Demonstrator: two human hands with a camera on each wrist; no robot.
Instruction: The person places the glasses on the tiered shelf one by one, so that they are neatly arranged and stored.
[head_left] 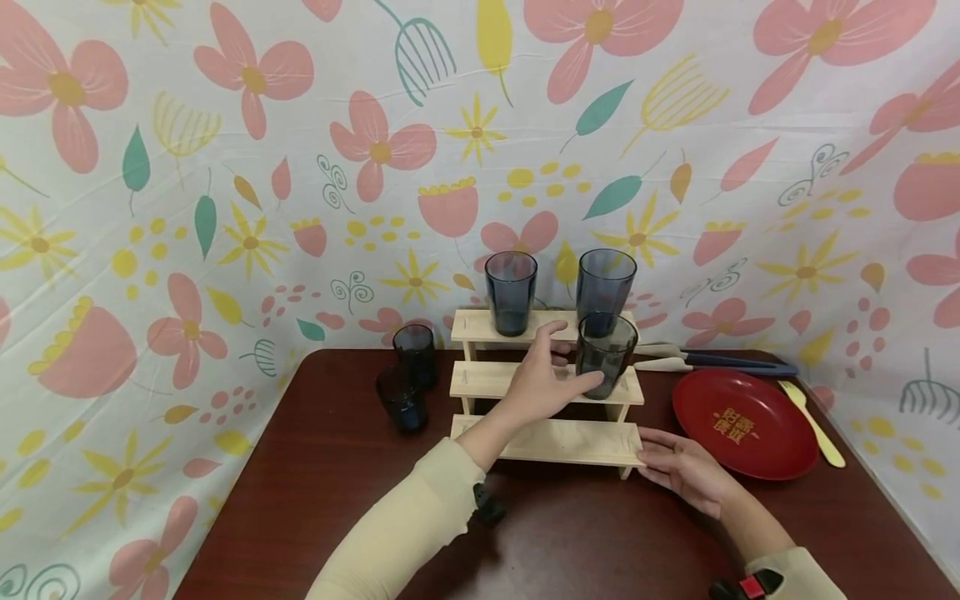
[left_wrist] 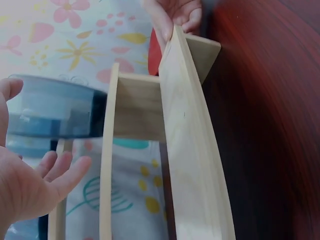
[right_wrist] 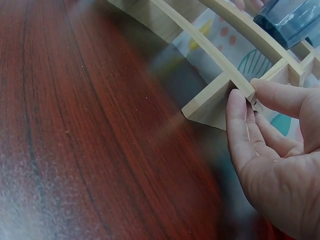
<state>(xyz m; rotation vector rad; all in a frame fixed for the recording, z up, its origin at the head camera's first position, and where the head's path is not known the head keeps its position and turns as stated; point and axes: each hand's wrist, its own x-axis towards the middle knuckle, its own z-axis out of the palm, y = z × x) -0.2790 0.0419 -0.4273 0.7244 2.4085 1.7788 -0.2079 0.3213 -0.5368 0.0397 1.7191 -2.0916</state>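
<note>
A three-step wooden rack [head_left: 562, 440] stands on the table. One dark drinking glass [head_left: 606, 354] is upright on the right end of its middle step. My left hand [head_left: 542, 379] is just left of this glass, fingers loosely spread and thumb close to its side; whether the thumb touches it, I cannot tell. In the left wrist view the fingers are spread apart from the glass [left_wrist: 55, 107]. My right hand [right_wrist: 280, 155] pinches the right end of the lowest step between thumb and fingers. Two more glasses, a left one [head_left: 512, 296] and a right one [head_left: 606, 279], stand on the top step.
Left of the rack, two dark glasses, a rear one [head_left: 416, 354] and a front one [head_left: 402, 404], are on the dark red table [head_left: 330, 475]. A red plate [head_left: 742, 425], a yellow fork [head_left: 813, 425] and blue-handled tongs [head_left: 735, 362] lie at the right. Flowered cloth [head_left: 360, 250] hangs behind.
</note>
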